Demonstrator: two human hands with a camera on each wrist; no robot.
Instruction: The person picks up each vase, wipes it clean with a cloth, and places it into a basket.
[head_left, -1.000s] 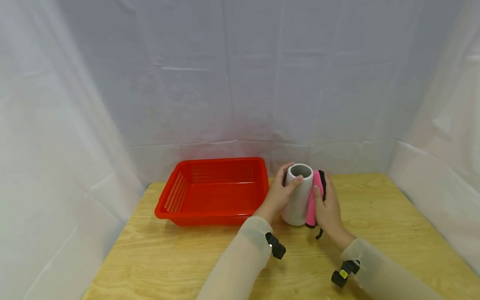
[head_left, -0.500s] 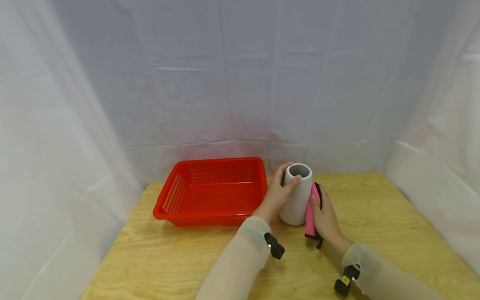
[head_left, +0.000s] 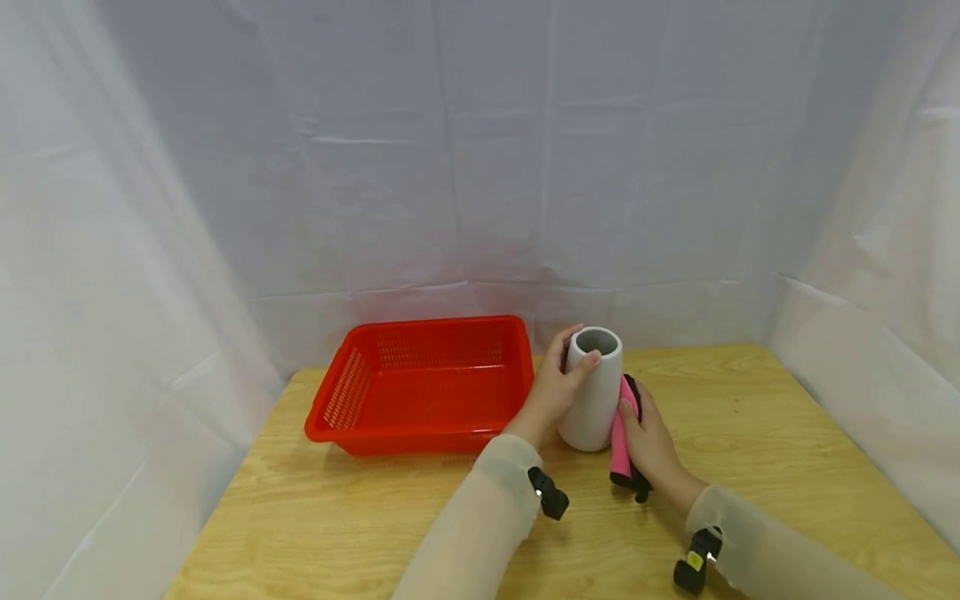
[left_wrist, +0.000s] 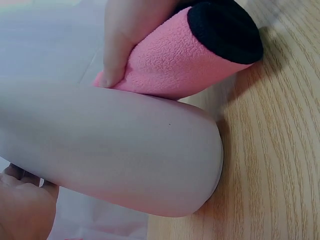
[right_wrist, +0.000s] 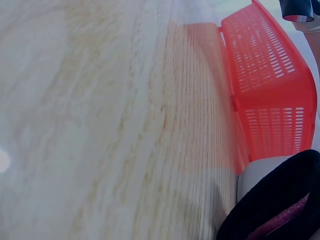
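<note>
Vase point(left_wrist: 115, 150) base meets table point(left_wrist: 280, 150); head hides it

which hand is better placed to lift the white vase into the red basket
Left. The left hand already grips the white vase near its rim, on the side facing the red basket. The right hand holds the pink cloth.

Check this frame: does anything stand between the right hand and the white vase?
Yes. A rolled pink cloth sits between the right hand and the white vase, pressed against the vase's side. The left hand grips the vase directly.
</note>
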